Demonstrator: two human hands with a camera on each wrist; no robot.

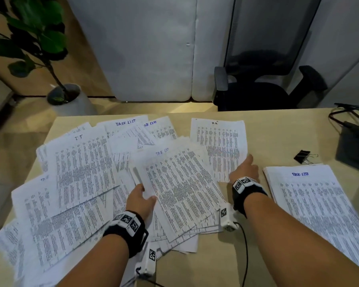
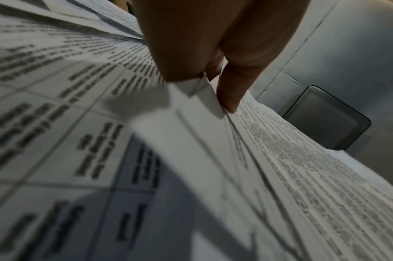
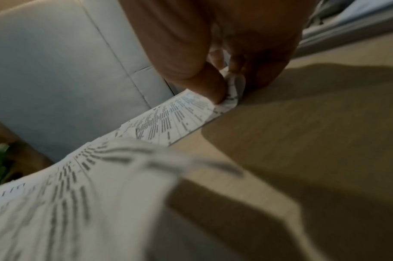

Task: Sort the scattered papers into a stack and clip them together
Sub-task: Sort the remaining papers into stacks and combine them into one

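Both forearms reached in from the near edge, each wrist wearing a black band with printed markers. Left hand gripped the left edge of a fanned bundle of printed sheets at the table's middle; in the left wrist view its fingers were curled around the bundle's edge, thumb on top, pinching several sheets. Right hand lay farther off and to the right, at the near right corner of a single sheet headed "H.R"; the right wrist view showed thumb and fingers pinching that crumpled corner against the table. Scattered papers covered the table's left half, overlapping at odd angles, some headed "TASK LIST", one "IT". A squared stack headed "TASK LIST" lay at near right, apart from the scatter. Just beyond the stack's far edge sat a black binder clip on bare table. Farther right lay a dark device with cables. Beyond the table stood an office chair and, far left, a potted plant.
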